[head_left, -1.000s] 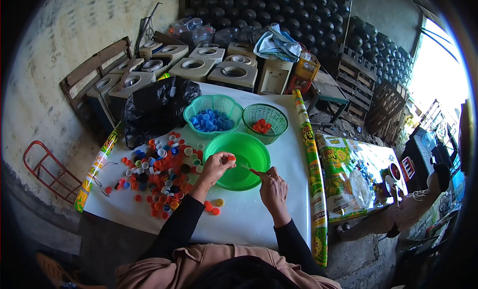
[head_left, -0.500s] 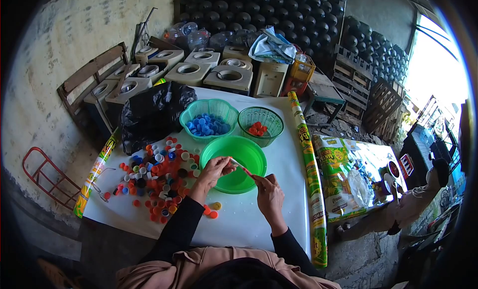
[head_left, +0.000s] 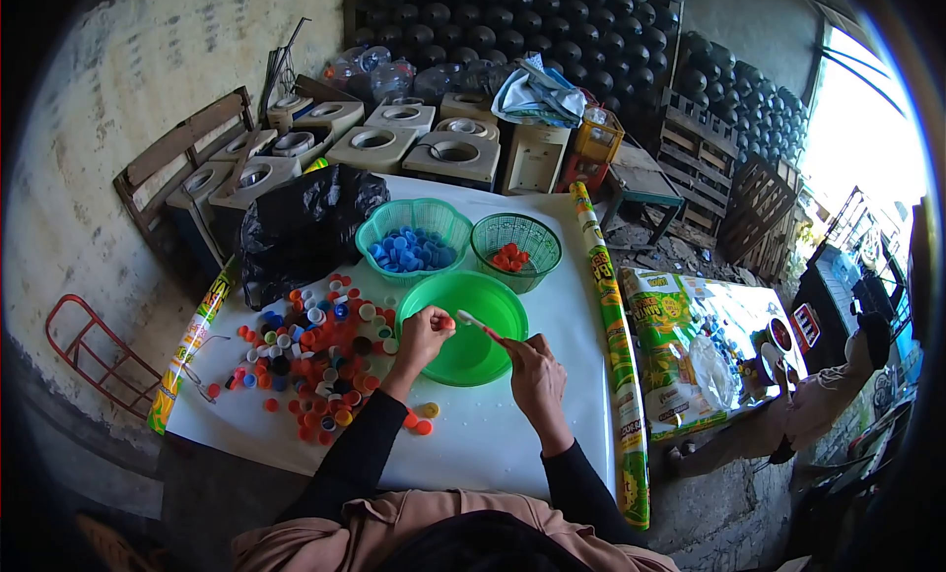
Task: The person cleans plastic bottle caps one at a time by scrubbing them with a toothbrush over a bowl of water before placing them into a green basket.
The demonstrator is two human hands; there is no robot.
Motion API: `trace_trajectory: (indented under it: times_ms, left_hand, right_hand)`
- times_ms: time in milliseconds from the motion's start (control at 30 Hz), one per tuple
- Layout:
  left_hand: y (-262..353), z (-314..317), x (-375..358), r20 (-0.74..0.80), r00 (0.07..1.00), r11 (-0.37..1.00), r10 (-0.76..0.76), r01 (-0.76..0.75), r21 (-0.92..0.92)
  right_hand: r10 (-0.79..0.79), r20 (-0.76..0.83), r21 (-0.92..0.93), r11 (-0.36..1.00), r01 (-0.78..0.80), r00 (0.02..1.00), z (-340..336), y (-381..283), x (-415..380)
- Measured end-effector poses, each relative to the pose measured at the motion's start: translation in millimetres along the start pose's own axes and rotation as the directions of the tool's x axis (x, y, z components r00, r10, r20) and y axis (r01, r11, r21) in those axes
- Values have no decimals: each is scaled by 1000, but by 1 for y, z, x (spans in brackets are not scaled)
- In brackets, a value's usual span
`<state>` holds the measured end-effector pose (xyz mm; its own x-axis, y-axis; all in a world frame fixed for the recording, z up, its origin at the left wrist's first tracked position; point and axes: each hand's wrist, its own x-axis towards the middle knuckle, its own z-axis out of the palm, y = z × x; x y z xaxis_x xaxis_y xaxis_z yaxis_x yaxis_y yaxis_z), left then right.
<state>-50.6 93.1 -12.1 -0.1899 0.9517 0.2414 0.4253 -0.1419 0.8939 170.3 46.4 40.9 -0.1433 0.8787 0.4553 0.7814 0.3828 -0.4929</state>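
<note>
Over the left side of the green basin (head_left: 510, 363), my left hand (head_left: 421, 343) pinches an orange bottle cap (head_left: 448, 324) at its fingertips. My right hand (head_left: 538, 377) is closed around the handle of a red and white toothbrush (head_left: 481, 326). The brush head points up and left, with a small gap between it and the cap. Left of the basin lies a heap of mixed bottle caps (head_left: 313, 375), mostly orange and red, with white, blue and black ones among them.
Behind the basin stand a teal basket (head_left: 367, 239) of blue caps and a dark green basket (head_left: 552, 260) of red caps. A black plastic bag (head_left: 296, 222) sits at the back left. Beyond the table are water dispensers (head_left: 453, 158). At right, a person (head_left: 818, 404) is beside another table.
The toothbrush head has come away from the cap, leaving a gap. My left hand has shifted slightly left and turned, so the orange cap shows more clearly.
</note>
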Motion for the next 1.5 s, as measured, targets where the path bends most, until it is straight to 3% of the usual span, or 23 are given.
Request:
trace_trajectory:
  times_ms: [100, 300, 400, 467, 533, 567, 600, 700, 767, 800, 900, 967, 1033, 1067, 1100, 1133, 1167, 1233, 1333, 1500]
  left_hand:
    - [-3, 2, 1, 27, 999, 998, -32, 34, -54]
    - [27, -4, -8, -152, 967, 978, 205, -206, 9]
    - [12, -15, -8, 146, 967, 884, 211, -252, 393]
    - [17, -10, 4, 134, 958, 907, 253, -283, 311]
    - [33, -4, 22, 88, 949, 909, 302, -314, 276]
    - [23, 9, 43, 59, 879, 846, 473, -472, 247]
    - [40, 18, 56, 34, 869, 852, 493, -491, 180]
    - [50, 59, 120, -29, 872, 852, 488, -469, 231]
    - [41, 79, 142, -223, 765, 790, 604, -538, 295]
    - [44, 74, 144, -161, 795, 782, 585, -502, 369]
    - [38, 37, 133, -169, 862, 857, 477, -414, 307]
    - [37, -4, 105, -252, 905, 925, 342, -277, 259]
    - [-29, -41, 94, -339, 821, 874, 459, -348, 340]
    - [-30, -64, 70, -380, 752, 797, 539, -311, 517]
    - [-47, -87, 57, -355, 829, 833, 433, -216, 510]
    - [-75, -104, 48, -323, 840, 751, 437, -143, 645]
    - [-89, -119, 37, -257, 939, 790, 230, -25, 613]
    - [-85, -130, 12, -225, 967, 821, 117, 34, 571]
    - [-123, -128, 3, -193, 959, 708, 209, -12, 707]
    - [-121, -127, -2, -170, 974, 732, 152, 5, 682]
  right_hand:
    - [-16, -7, 33, 999, 16, 1000, 1, 0, -9]
    - [67, -59, 28, 997, -65, 996, -10, 1, -23]
    - [86, -75, 20, 996, -85, 993, -13, 9, -33]
    - [90, -93, 29, 996, -87, 992, -15, 15, -40]
    - [100, -122, 57, 994, -93, 988, -13, 18, -42]
    - [115, -121, 39, 993, -111, 986, -16, 16, -42]
    - [127, -112, 44, 991, -123, 986, -15, 18, -45]
    - [133, -110, 70, 990, -126, 985, -9, 20, -46]
    - [127, -109, 58, 991, -122, 986, -9, 22, -47]
    - [135, -105, 57, 990, -129, 985, -9, 21, -48]
    - [158, -109, 60, 987, -152, 981, -12, 24, -50]
    - [155, -112, 81, 986, -146, 982, -11, 26, -53]
    - [154, -95, 87, 986, -145, 984, -10, 26, -51]
    - [154, -83, 86, 985, -147, 985, -11, 25, -51]
    - [155, -80, 84, 985, -149, 985, -11, 24, -51]
    - [156, -79, 82, 985, -150, 985, -12, 22, -49]
    - [155, -80, 81, 986, -149, 985, -12, 20, -46]
    - [116, -66, 61, 992, -112, 991, -12, 17, -40]
    - [6, 10, 4, 1000, -6, 1000, -14, 11, -28]
    - [-100, 63, -77, 991, 105, 993, -7, 6, -6]
